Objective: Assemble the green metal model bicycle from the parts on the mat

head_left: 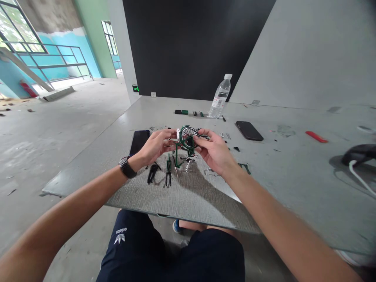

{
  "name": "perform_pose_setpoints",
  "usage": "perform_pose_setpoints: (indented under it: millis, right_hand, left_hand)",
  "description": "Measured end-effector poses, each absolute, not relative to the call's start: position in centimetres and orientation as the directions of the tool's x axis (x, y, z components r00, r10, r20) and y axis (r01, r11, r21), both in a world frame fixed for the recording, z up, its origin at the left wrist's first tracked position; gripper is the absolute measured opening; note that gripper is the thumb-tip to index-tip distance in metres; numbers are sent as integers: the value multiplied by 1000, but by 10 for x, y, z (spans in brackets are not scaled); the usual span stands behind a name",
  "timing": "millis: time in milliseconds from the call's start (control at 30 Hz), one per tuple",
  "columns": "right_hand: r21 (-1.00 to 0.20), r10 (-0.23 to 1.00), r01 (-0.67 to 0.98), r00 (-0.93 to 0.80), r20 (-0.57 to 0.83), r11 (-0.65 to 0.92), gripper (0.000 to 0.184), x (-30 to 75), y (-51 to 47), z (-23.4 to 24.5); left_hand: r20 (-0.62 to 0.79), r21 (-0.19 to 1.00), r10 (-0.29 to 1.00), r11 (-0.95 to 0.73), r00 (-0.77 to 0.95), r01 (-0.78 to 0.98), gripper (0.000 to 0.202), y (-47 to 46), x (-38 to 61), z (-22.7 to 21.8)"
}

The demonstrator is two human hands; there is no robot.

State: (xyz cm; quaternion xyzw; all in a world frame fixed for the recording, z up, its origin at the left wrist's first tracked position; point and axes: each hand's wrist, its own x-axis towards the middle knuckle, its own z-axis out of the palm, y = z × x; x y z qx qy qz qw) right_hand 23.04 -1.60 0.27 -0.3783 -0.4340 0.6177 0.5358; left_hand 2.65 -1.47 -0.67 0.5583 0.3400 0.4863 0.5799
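Presently, both hands are engaged on a green model bicycle [190, 145], held just above the tabletop [282, 188] in the middle of the work area. One spoked wheel [188, 135] sits at the top of the model, facing the wearer, with green frame tubes reaching down below it. The left hand [161, 145], with a dark watch [127, 167] on its wrist, has its fingers closed to a narrow gap at the model's left side; its fingertips are partly hidden, so the exact contact point appears to be the frame or wheel edge but cannot be confirmed. The right hand [214, 150] has its grip pinched on the right side of the wheel, thumb and fingers nearly together. Below the model lie a green fork [168, 170], prongs toward the near edge, and a black part [152, 174] just beside it on the left. A dark phone [139, 141] lies beyond the left wrist, and a second phone [249, 130] well to the right. Further back stands a clear bottle [219, 100], upright, near a green and black piece [181, 112]. A red object [316, 136] lies at far right.
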Motion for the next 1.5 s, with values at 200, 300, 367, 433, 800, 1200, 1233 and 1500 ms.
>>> perform_pose_setpoints:
  millis: [200, 300, 367, 433, 800, 1200, 1233, 1500]
  right_hand:
    - [-944, 994, -329, -94, 55, 21, 40, 219, -20, -4]
    - [-947, 993, -317, -83, 88, 58, 41, 215, -22, -6]
    - [-949, 993, -307, -72, 92, 66, 44, 214, -22, -7]
    - [-950, 995, -305, -57, 85, 64, 48, 212, -22, -6]
    - [-955, 989, -268, -45, 141, 124, 49, 217, -21, -5]
    - [-922, 922, 53, -91, 377, 383, 27, 220, -28, 5]
    - [-916, 917, 76, -90, 388, 395, 26, 220, -28, 5]
    - [-753, 817, 331, -122, 564, 569, 16, 223, -31, 7]
  left_hand:
    - [95, 989, 913, -40, 398, -143, 34, -24, 39, -6]
    - [74, 993, 922, -31, 380, -117, 31, -23, 41, -8]
    - [83, 993, 929, -47, 361, -108, 29, -22, 40, -9]
    - [96, 993, 936, -65, 337, -103, 28, -20, 40, -11]
    - [184, 983, 926, -180, 329, -41, 30, -21, 39, -9]
    - [224, 971, 929, -239, 295, 16, 31, -24, 38, -6]
    - [225, 970, 930, -242, 290, 22, 32, -24, 38, -6]
    - [261, 952, 920, -296, 292, 81, 28, -23, 37, -8]
